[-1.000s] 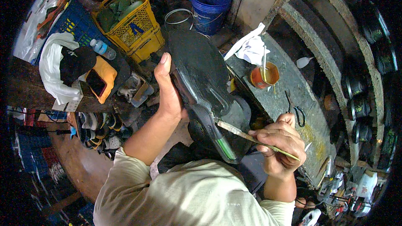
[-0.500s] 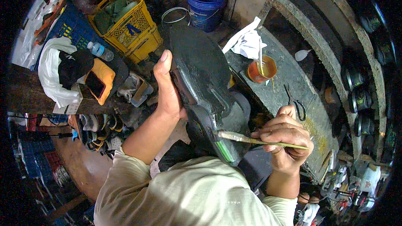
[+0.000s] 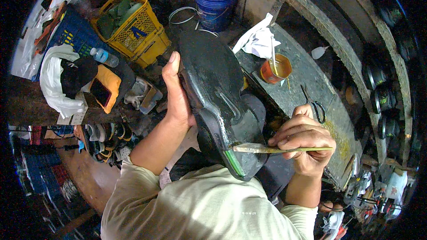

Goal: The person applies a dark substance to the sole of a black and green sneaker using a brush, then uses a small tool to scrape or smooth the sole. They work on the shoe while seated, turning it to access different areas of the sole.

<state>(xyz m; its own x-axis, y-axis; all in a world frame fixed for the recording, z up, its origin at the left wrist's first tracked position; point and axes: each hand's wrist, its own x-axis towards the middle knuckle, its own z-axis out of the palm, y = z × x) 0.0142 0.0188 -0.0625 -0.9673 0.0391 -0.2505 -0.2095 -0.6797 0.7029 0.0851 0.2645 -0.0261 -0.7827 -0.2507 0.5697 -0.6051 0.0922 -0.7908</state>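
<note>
My left hand (image 3: pixel 177 95) grips a black shoe (image 3: pixel 209 71) by its side, thumb up along the edge and fingers hidden behind it. The shoe is tilted, with a glossy wet-looking band along its edge and a bright green strip (image 3: pixel 234 163) at the end nearest my body. Between the thumb and fingers of my right hand (image 3: pixel 306 140) is a thin brush (image 3: pixel 255 149), held almost level. Its pale, coated tip meets the shoe just above the green strip, though exact contact is hard to tell.
Right of the shoe, a dark bench (image 3: pixel 307 80) bears an orange can (image 3: pixel 284 72) with a stick in it, a white cloth (image 3: pixel 258 42) and scissors (image 3: pixel 318 111). Beyond are a blue bucket (image 3: pixel 216 6) and a yellow crate (image 3: pixel 138 40). A phone (image 3: pixel 101 91) lies at left.
The brush has swung to a more level angle, its tip slightly lower against the shoe. The shoe has turned a little in my left hand, and the whole view has shifted slightly.
</note>
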